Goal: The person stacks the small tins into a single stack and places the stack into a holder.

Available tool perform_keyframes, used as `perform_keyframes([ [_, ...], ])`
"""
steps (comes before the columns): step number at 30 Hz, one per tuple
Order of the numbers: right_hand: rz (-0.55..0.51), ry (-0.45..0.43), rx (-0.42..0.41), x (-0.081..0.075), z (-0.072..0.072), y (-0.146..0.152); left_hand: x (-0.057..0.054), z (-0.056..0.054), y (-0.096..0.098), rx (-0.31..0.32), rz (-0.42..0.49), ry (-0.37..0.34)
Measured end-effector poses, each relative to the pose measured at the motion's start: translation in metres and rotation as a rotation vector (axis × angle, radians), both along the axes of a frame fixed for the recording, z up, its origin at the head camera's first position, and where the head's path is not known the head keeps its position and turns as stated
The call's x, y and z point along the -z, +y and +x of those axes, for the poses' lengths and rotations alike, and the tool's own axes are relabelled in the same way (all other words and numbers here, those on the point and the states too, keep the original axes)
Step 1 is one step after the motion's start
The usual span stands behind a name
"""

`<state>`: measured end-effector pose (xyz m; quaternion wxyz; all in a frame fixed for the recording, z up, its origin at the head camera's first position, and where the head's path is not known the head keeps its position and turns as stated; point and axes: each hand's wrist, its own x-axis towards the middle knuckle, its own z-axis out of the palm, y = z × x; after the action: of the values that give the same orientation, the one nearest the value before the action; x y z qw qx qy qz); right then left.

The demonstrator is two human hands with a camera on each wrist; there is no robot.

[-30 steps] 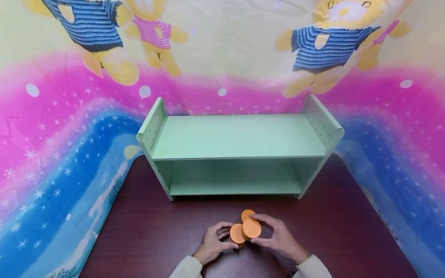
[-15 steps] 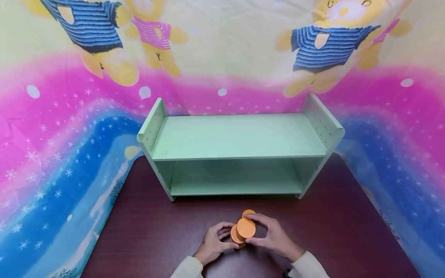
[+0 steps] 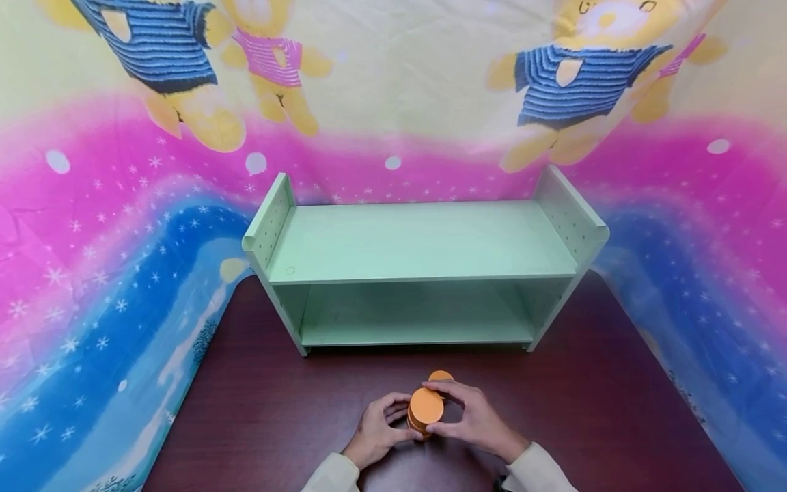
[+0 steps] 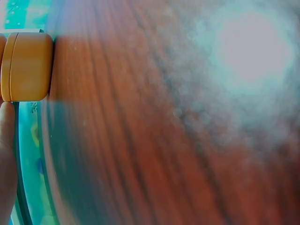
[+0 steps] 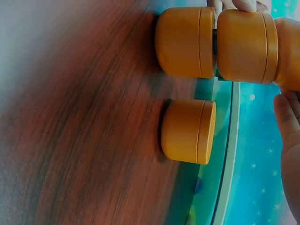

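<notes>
Small round orange lidded jars stand on the dark table. In the right wrist view, a bottom jar (image 5: 183, 42) and a middle jar (image 5: 243, 47) are stacked. Above them an upper jar (image 5: 288, 51) is cut off by the frame edge; whether it touches the one below is unclear. My right hand (image 3: 476, 418) pinches this upper jar between thumb and fingers. My left hand (image 3: 380, 429) holds the stack from the left, a fingertip showing on the middle jar. Another jar (image 5: 186, 131) stands alone on the table, partly hidden behind my right fingers in the head view.
Behind the hands stands a pale green two-tier shelf (image 3: 418, 242) with raised side panels. The dark wooden table (image 3: 277, 410) extends around the hands. A printed bear curtain (image 3: 393, 102) encloses the back and sides.
My right hand has moved left with the upper jar, bringing it from beside the stack to over it. My left hand has stayed in place at the stack.
</notes>
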<state>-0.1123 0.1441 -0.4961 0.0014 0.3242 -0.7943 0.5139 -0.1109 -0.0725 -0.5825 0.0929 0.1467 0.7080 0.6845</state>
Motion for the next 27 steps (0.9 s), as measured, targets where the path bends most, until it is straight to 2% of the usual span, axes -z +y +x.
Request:
perform_keyframes([
  [10,0.041,-0.015,0.01,0.035,-0.011,0.005,0.002,-0.001,0.0,-0.002,-0.006,-0.019],
  [27,0.024,-0.008,0.001,0.037,-0.011,0.005,0.003,-0.001,0.001,-0.009,-0.024,-0.018],
])
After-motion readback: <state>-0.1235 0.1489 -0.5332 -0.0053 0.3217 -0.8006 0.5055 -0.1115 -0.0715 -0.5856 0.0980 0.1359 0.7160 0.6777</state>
